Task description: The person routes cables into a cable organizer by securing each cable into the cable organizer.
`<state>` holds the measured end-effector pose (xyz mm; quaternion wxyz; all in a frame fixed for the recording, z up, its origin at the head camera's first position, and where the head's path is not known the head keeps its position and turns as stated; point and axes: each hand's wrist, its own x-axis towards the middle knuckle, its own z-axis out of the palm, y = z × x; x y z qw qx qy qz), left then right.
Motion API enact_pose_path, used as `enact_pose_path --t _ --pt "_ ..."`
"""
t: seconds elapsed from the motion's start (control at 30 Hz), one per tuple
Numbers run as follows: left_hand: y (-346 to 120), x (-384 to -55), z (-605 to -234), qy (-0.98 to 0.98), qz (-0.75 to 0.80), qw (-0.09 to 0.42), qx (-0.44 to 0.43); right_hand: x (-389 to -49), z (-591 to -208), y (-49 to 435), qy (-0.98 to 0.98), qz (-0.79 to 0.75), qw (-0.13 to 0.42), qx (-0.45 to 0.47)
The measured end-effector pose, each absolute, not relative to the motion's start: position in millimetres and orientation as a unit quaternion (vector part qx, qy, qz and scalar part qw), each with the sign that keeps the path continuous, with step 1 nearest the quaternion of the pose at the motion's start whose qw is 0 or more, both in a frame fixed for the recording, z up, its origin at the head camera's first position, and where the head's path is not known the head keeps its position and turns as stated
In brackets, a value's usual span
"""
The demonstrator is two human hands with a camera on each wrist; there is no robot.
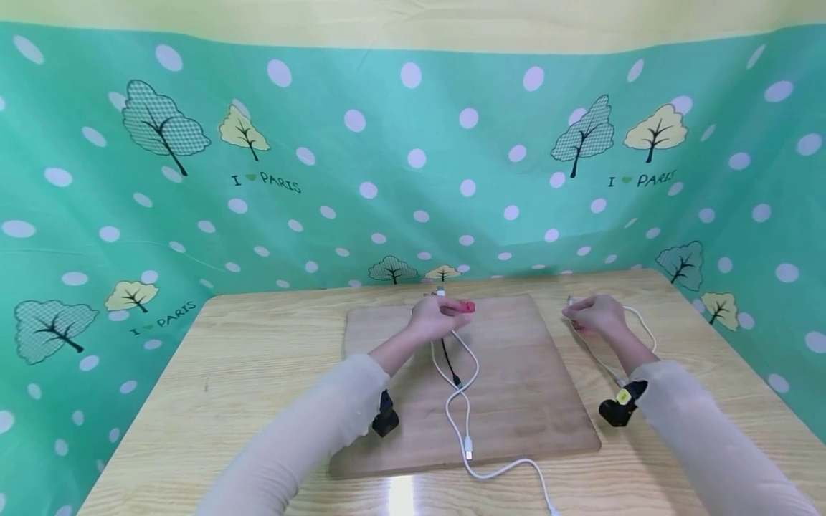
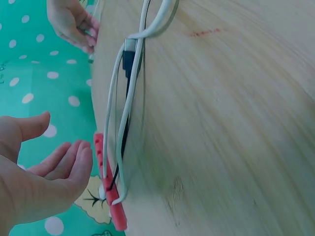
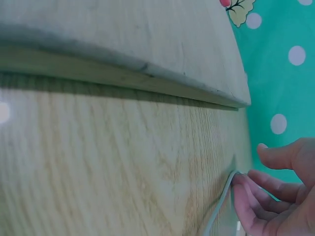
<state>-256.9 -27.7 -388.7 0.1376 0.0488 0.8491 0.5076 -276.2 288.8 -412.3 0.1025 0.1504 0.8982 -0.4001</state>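
Note:
My left hand [image 1: 434, 317] hovers at the far part of the wooden board [image 1: 510, 380], beside a red notched cable holder [image 2: 117, 214]. Its thumb stands apart from the fingers in the left wrist view, with nothing between them. White cables [image 2: 123, 118] and a thin black cable [image 2: 130, 73] pass through the holder's notches and trail across the board. Right of the board, my right hand [image 1: 596, 315] holds another white cable [image 3: 220, 206] near the table's back edge. Its fingers are curled at the cable, partly hiding it.
White cable ends, one with a USB plug [image 1: 468, 450], trail toward the near edge of the board. The wooden table [image 1: 258, 358] extends on both sides. A green dotted cloth [image 1: 361, 172] hangs behind and beside it. Each wrist wears a black camera [image 1: 385, 419].

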Motion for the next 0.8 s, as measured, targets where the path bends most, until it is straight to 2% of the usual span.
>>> enact_pose_path --t 0.2,0.47,0.8 --pt "-22 -254 -391 0.847 0.51 0.139 0.057 -280 -417 289 0.905 -0.391 0.081 0.15" --pt "-9 -247 -391 0.848 0.507 0.144 0.054 -278 -425 288 0.941 -0.298 0.047 0.155" --pt "9 -244 -394 0.852 0.501 0.137 0.067 -286 -424 292 0.954 -0.238 0.067 0.169"
